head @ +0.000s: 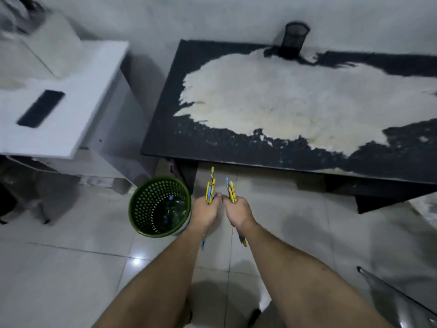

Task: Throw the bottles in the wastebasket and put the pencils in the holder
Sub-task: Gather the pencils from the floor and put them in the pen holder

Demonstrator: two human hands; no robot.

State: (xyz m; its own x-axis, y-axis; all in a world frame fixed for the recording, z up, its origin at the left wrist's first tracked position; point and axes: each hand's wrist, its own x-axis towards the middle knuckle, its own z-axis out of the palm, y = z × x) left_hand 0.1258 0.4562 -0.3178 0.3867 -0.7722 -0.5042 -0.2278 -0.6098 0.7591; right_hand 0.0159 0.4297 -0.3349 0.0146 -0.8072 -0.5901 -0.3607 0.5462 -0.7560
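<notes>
Yellow pencils are clenched in both fists: one bundle (210, 189) in the left hand (205, 210), another (231, 191) in the right hand (237, 210), just right of the green wastebasket (142, 209). Bottles (171, 210) lie inside that wastebasket. The black mesh holder (293, 40) stands well beyond it, on the table's (165, 129) far edge.

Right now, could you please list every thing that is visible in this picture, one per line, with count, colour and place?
table: one, black with a large worn pale patch, centre and right.
pencil holder: one, black mesh, far edge of the table, upright.
wastebasket: one, green with holes, on the floor by the table's near left corner; bottles seem to lie inside.
cabinet: one, white, on the left.
phone: one, black, flat on the cabinet.
pencils: two bunches, mostly yellow with some blue, one in each hand; exact number unclear.
floor: pale glossy tiles.
left hand: closed on one bunch.
right hand: closed on the other bunch.
</notes>
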